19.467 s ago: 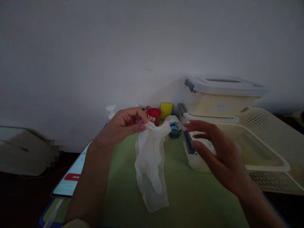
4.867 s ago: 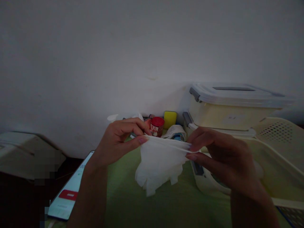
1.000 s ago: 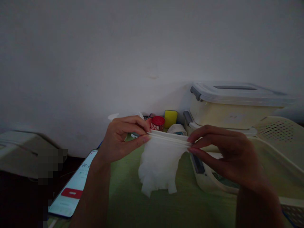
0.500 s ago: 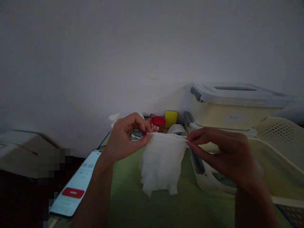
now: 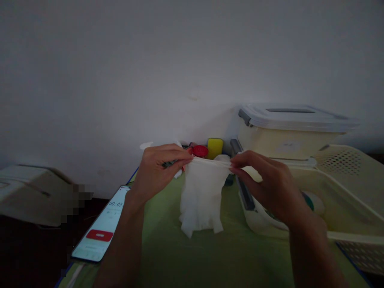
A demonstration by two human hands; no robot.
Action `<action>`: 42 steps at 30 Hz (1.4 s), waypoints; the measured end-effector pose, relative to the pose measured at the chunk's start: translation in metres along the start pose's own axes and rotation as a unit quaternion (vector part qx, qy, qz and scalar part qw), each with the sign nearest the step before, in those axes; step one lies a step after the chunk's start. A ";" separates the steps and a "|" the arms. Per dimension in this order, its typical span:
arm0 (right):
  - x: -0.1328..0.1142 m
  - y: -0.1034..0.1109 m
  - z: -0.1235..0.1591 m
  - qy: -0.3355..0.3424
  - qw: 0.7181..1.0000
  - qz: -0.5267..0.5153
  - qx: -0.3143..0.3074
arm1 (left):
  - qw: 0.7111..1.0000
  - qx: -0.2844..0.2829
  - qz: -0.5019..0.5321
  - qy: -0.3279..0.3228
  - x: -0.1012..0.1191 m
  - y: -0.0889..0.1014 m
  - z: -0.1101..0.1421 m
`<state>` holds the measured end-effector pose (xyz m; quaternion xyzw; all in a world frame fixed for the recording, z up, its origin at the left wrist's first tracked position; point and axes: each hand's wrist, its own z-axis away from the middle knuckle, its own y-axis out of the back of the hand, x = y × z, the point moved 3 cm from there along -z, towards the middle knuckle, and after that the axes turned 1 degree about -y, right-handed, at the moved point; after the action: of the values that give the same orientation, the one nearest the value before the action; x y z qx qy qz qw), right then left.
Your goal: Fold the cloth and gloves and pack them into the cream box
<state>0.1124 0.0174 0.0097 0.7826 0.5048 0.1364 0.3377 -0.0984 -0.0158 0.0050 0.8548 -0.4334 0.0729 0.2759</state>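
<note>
A white disposable glove [image 5: 202,196] hangs by its cuff over the green mat [image 5: 210,256], fingers pointing down. My left hand [image 5: 157,172] pinches the left side of the cuff between thumb and forefinger. My right hand [image 5: 267,186] pinches the right side of the same cuff. The cuff is pulled taut between the two hands. The glove's fingertips rest on or just above the mat.
A phone [image 5: 102,230] with a lit screen lies at the mat's left edge. Against the wall stand a red-capped jar [image 5: 200,151] and a yellow sponge [image 5: 215,147]. A lidded cream box [image 5: 288,130] sits on another at the right, beside a perforated basket [image 5: 345,188].
Both hands have kept their pinch on the cuff and drifted slightly up and left together. The view has shifted a little to the right.
</note>
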 end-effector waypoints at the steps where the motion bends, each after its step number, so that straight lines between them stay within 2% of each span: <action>1: -0.002 0.001 -0.002 0.007 1.000 0.004 -0.008 | 1.000 0.008 0.004 0.004 0.001 0.001 0.001; 3: -0.004 0.003 -0.007 0.017 1.000 0.010 -0.018 | 0.999 0.032 0.028 0.013 0.003 0.001 0.002; 5: -0.005 0.007 -0.012 0.012 1.000 0.002 -0.011 | 0.994 0.083 0.053 0.047 0.004 0.001 0.000; 8: -0.003 0.015 -0.020 -0.027 0.996 -0.063 0.060 | 0.977 0.179 0.067 0.099 0.006 0.003 -0.009; 10: -0.001 0.020 -0.026 -0.051 0.987 -0.110 0.103 | 0.974 0.193 0.058 0.105 0.008 0.006 -0.017; 13: 0.000 0.026 -0.035 -0.044 0.988 -0.114 0.092 | 0.982 0.150 0.053 0.097 0.009 0.009 -0.030; 17: -0.008 0.036 -0.046 0.007 0.999 0.006 0.039 | 0.992 0.085 0.044 0.079 0.012 0.012 -0.044; 20: -0.015 0.047 -0.054 0.025 0.998 0.047 0.034 | 0.995 0.080 0.013 0.060 0.020 0.015 -0.054; 24: -0.017 0.054 -0.062 0.023 0.999 0.011 0.041 | 0.997 0.064 -0.046 0.026 0.022 0.016 -0.061; 26: -0.009 0.043 -0.062 0.019 0.999 0.014 0.025 | 0.994 0.023 -0.104 0.018 0.012 0.007 -0.059; 30: 0.021 0.001 -0.065 0.000 0.999 0.041 -0.010 | 0.977 -0.073 -0.196 0.040 -0.027 -0.026 -0.052; 31: 0.028 -0.007 -0.068 -0.013 0.999 0.044 -0.007 | 0.976 -0.075 -0.197 0.053 -0.037 -0.032 -0.054; 33: 0.037 -0.014 -0.077 -0.046 0.998 0.037 0.012 | 0.979 -0.030 -0.192 0.063 -0.045 -0.034 -0.064; 35: 0.034 -0.007 -0.087 -0.077 0.996 0.027 0.041 | 0.982 0.034 -0.179 0.051 -0.039 -0.023 -0.079; 37: 0.022 0.009 -0.092 -0.092 0.993 0.023 0.074 | 0.983 0.055 -0.176 0.023 -0.019 -0.005 -0.090; 38: 0.013 0.016 -0.091 -0.086 0.994 0.018 0.064 | 0.982 0.058 -0.182 0.005 -0.006 0.004 -0.092; 39: 0.004 0.024 -0.087 -0.076 0.993 0.020 0.089 | 0.981 0.048 -0.190 -0.006 0.006 0.013 -0.090; 40: -0.006 0.028 -0.079 -0.058 0.994 0.029 0.086 | 0.980 0.028 -0.196 -0.016 0.016 0.019 -0.082; 42: -0.021 0.025 -0.053 -0.022 0.996 0.055 0.069 | 0.978 0.023 -0.202 -0.054 0.033 0.024 -0.053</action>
<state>0.0911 0.0135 0.0682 0.8335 0.4618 0.1023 0.2854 -0.0907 -0.0221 0.0709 0.9335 -0.2646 -0.0204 0.2411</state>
